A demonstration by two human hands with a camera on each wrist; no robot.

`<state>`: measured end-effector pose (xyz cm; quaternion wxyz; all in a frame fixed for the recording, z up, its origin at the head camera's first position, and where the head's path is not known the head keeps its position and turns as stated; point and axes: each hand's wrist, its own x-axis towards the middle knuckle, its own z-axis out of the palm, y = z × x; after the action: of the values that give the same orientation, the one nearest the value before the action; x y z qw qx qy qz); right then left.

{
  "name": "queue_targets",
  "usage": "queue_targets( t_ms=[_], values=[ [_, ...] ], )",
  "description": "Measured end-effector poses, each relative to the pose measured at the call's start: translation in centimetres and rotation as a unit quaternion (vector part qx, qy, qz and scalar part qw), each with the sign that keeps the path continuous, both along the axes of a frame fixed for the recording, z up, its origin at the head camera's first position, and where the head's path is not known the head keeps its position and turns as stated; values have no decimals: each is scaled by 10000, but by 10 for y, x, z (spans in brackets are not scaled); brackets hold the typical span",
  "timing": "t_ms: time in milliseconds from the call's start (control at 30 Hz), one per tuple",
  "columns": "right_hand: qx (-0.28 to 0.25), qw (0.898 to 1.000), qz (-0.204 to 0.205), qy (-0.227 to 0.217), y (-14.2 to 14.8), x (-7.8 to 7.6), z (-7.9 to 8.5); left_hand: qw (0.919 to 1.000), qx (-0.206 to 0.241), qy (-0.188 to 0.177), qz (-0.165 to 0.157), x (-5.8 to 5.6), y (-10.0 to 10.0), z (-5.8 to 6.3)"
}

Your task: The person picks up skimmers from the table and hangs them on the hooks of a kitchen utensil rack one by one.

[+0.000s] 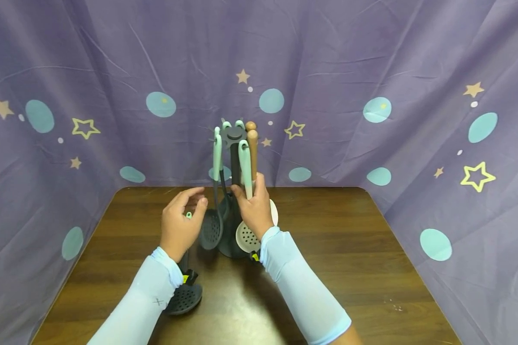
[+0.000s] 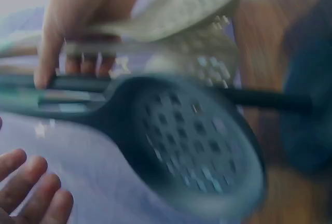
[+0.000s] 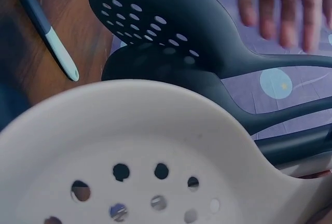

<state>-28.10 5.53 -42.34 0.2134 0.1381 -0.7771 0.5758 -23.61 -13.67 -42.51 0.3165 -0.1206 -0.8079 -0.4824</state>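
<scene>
A dark utensil rack (image 1: 235, 165) stands upright mid-table, hung with kitchen tools. My right hand (image 1: 254, 206) grips it partway up, thumb at the dark pole and fingers behind, around the hanging handles. Beneath that hand hangs a cream skimmer (image 1: 247, 238) with round holes, large in the right wrist view. A dark skimmer (image 1: 210, 230) with a mint handle hangs on the rack's left side. Just left of it my left hand (image 1: 181, 223) hovers, fingers loosely bent, holding nothing. Another dark skimmer (image 1: 184, 299) lies on the table, partly hidden under my left wrist.
Two wooden handles (image 1: 253, 153) hang at the rack's right side. The brown wooden table (image 1: 336, 268) reaches back to a purple curtain (image 1: 328, 57) with stars and ovals. Pale blue sleeves (image 1: 304, 282) cover both forearms.
</scene>
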Motion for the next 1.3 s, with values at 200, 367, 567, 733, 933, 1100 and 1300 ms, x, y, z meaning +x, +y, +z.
queue_targets(
  t_ms=[200, 367, 567, 733, 933, 1100, 1300],
  values=[
    [-92, 9999, 22, 36, 4, -1, 4, 9870, -769, -1391, 260, -4, -24, -14],
    [-123, 9999, 105, 3, 5, -1, 5, 9575, -1513, -2413, 460, -6, -40, -32],
    [-51, 9998, 105, -183, 3, 1, 2, 9241, -2052, -3185, 503, -8, -55, -60],
    [-48, 9998, 109, -172, 3, 1, 1, 9027, -2303, -3615, 373, -8, -63, -77],
    [-58, 9998, 136, -161, 2, 2, 1, 8823, -2330, -4084, 198, -6, -68, -95],
    [-117, 9997, 176, -117, 1, 3, 1, 8770, -2352, -4183, 243, -6, -70, -102],
    [-127, 9998, 154, -85, 0, 3, 1, 8713, -2440, -4246, 315, -7, -70, -109]
  ],
)
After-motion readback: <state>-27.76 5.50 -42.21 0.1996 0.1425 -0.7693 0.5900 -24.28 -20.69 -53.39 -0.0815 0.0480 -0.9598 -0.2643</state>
